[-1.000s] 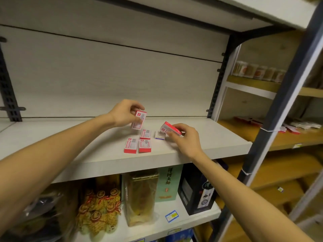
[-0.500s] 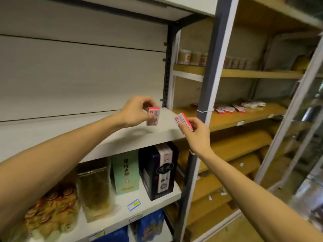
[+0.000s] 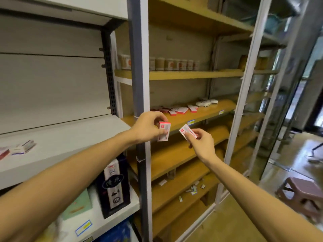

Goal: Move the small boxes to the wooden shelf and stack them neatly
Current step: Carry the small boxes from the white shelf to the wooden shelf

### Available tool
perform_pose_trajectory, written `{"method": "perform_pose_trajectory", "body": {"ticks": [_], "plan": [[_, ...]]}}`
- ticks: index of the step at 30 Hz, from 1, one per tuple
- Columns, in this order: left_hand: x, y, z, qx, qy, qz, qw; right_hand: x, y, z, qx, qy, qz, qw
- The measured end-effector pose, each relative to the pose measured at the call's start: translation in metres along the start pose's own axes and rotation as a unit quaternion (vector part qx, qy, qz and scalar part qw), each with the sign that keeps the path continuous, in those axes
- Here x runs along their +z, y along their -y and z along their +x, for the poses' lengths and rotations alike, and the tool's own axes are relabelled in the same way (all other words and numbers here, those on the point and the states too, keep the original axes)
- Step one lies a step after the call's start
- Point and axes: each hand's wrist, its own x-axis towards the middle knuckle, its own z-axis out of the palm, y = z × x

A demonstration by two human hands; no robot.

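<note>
**Two boxes held in front of the wooden shelf**

Both hands are raised in front of the shelving, each pinching one small red-and-white box. Left hand point(image 3: 148, 127) grips its box point(image 3: 164, 131) upright between thumb and fingers, the box hanging just right of the grey upright post point(image 3: 139, 84) that divides the two units. Right hand point(image 3: 201, 145) holds the second box point(image 3: 188, 133) tilted, its red end toward the left hand; the two boxes are near each other but apart.

Behind the hands runs the front edge of the wooden shelf point(image 3: 206, 116), a yellow-brown board. A loose scatter of similar red-and-white boxes point(image 3: 176, 110) lies toward its back, and a small white heap point(image 3: 207, 103) sits further right. The front strip of that board, near the edge, is bare wood. Above it another wooden board carries a row of jars point(image 3: 173, 64); the gap between these two boards is tall and open.

To the left, the white shelf point(image 3: 70, 142) is mostly bare, with a few small boxes point(image 3: 22, 148) near the picture's left edge. Below it stands a dark tall carton point(image 3: 113, 186) against the post. A second pale post point(image 3: 244, 95) bounds the wooden bay on the right. A brown stool point(image 3: 302, 194) stands on the floor at the right, well apart from the arms.
</note>
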Motion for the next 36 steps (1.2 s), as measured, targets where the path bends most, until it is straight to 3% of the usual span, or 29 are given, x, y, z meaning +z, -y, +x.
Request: {"method": "perform_pose_trajectory", "body": {"ticks": [8,15,26,36], "plan": [[0.086,0.015,0.088,-0.063,-0.047,-0.023,0.997,-0.027,-0.06,0.058,0.117,-0.007,0.043,0.992],[0.107,0.047,0.165,-0.115,-0.061,-0.052,0.99,-0.034,-0.084,0.129,0.157,-0.011,0.03,0.987],[0.147,0.097,0.252,-0.171,-0.054,-0.032,0.983,-0.033,-0.131,0.233,0.158,-0.023,-0.031,0.987],[0.197,0.126,0.32,-0.165,-0.025,0.026,0.986,-0.036,-0.184,0.334,0.068,0.078,-0.21,0.972]]}}
